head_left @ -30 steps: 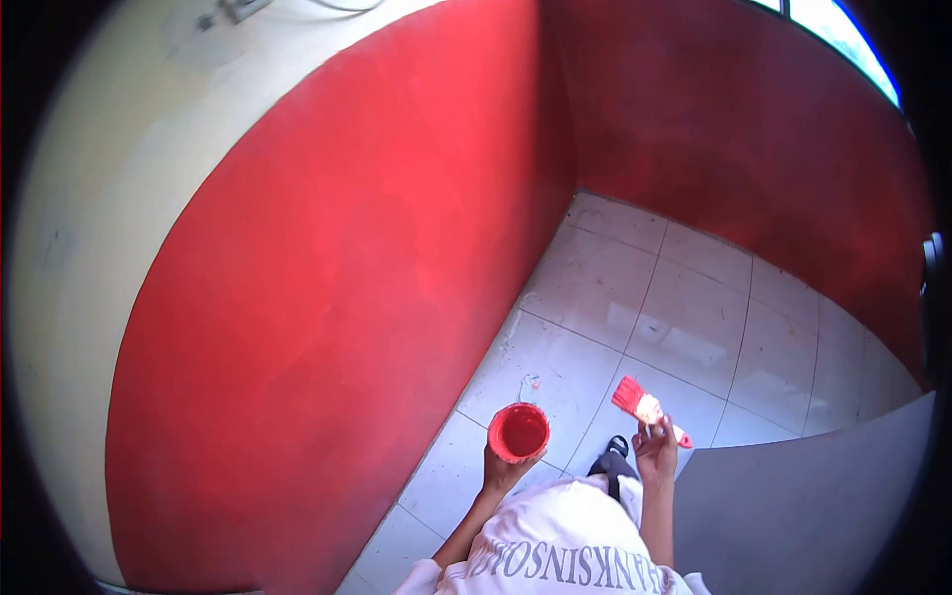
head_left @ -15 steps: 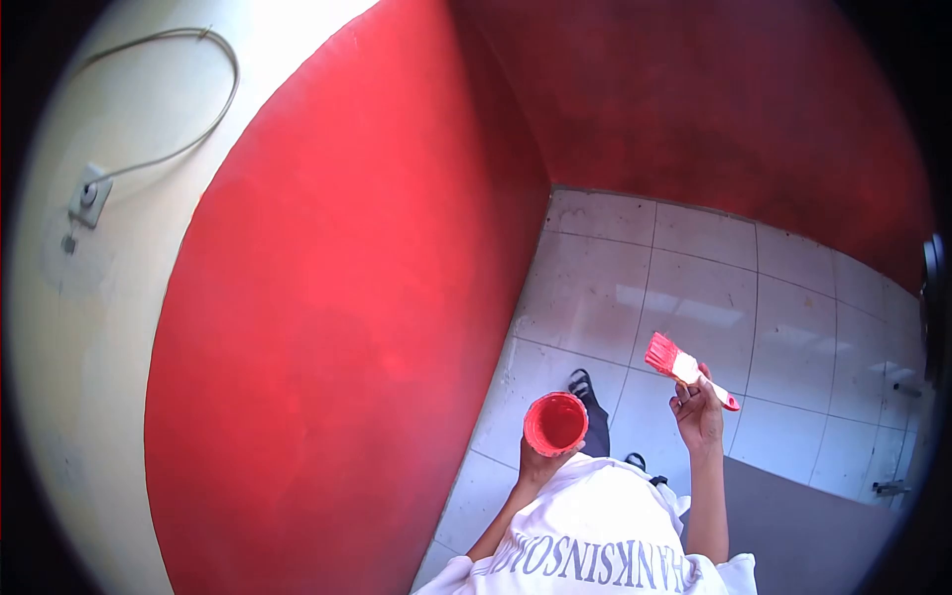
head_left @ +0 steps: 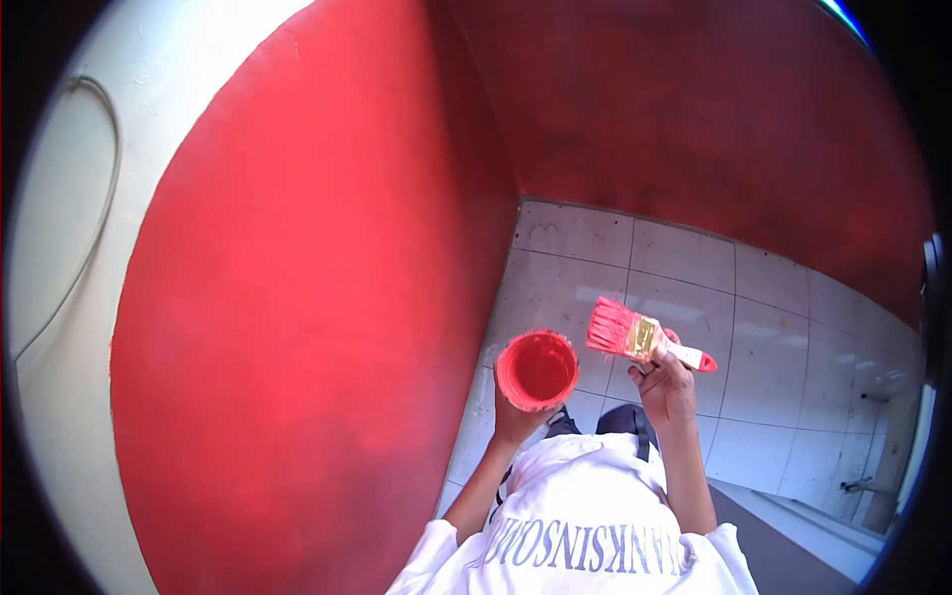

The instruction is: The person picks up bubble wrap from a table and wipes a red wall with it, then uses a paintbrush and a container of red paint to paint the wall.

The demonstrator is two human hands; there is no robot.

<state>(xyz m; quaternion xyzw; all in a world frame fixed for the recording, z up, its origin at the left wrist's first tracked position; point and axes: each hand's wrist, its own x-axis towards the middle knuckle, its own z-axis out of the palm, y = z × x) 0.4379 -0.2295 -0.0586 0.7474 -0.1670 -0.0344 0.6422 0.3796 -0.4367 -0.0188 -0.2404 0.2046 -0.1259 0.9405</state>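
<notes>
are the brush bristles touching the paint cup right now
Apart. The head view shows a strip of floor tile between the bristles of the paintbrush, held in the right hand, and the rim of the red paint cup, held in the left hand.

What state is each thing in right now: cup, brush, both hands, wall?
Cup: upright, open, red paint inside.
Brush: bristles red, beside the cup, not in it.
Left hand: holding the cup from below.
Right hand: gripping the brush handle.
Wall: lower part red, upper left cream.

Glossy wet red paint in cup (head_left: 536, 370), brass-coloured metal band on brush (head_left: 643, 338), smooth glazed floor tiles (head_left: 764, 357)
</notes>
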